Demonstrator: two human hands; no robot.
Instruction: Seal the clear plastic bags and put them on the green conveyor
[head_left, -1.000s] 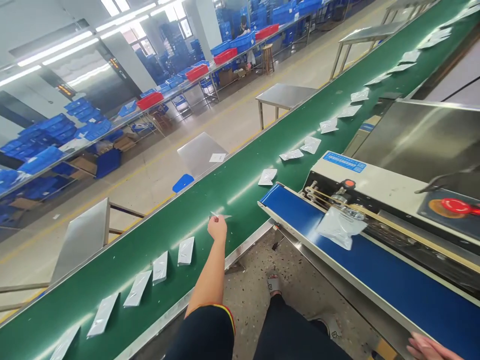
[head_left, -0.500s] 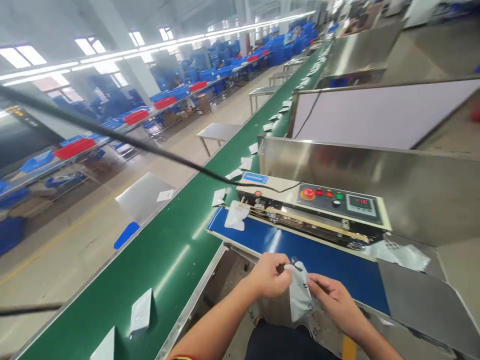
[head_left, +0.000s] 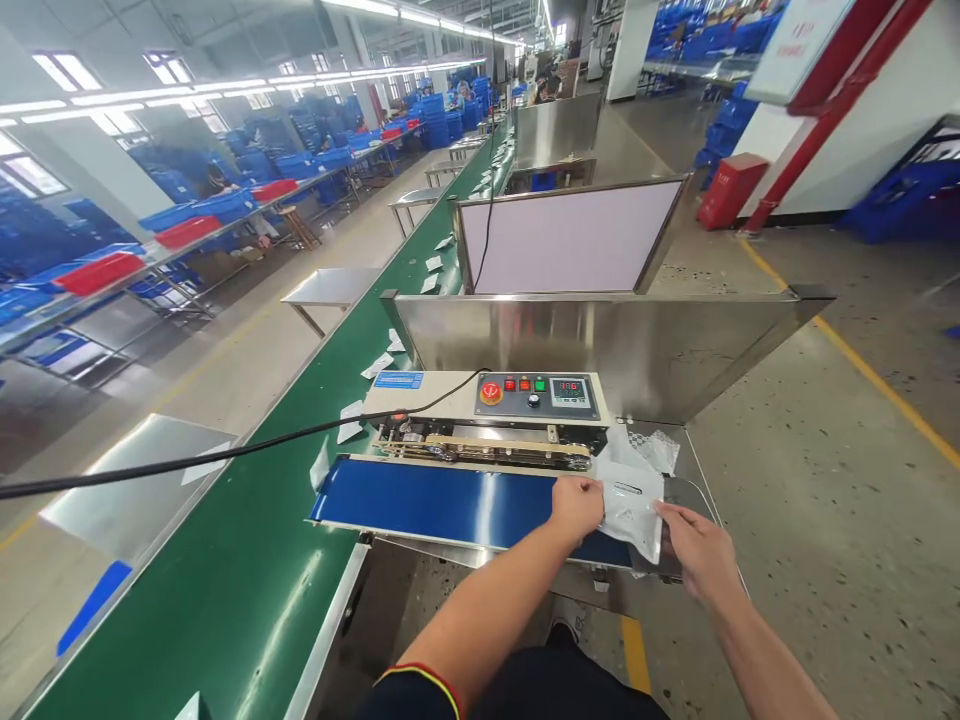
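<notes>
A white plastic bag (head_left: 631, 505) with a dark slot near its top is held between both hands, over the right end of the blue belt (head_left: 450, 500). My left hand (head_left: 577, 508) is closed on the bag's left edge. On its right edge, the fingers of my right hand (head_left: 699, 548) pinch the bag. Just behind lies the sealing machine (head_left: 487, 400), its red, green and black controls and lit display facing me. More clear and white plastic (head_left: 660, 450) lies at the machine's right end.
A long green conveyor (head_left: 270, 560) with scattered white packets runs along the left. A black cable (head_left: 225, 455) crosses above it to the machine. Behind the machine rises a metal panel (head_left: 540, 335). A steel table (head_left: 142, 480) stands left of the conveyor.
The view has turned right. Both hands have moved from in front of the belt to its right end, and the bag is now spread out between them. The packet on the blue belt is gone from it.
</notes>
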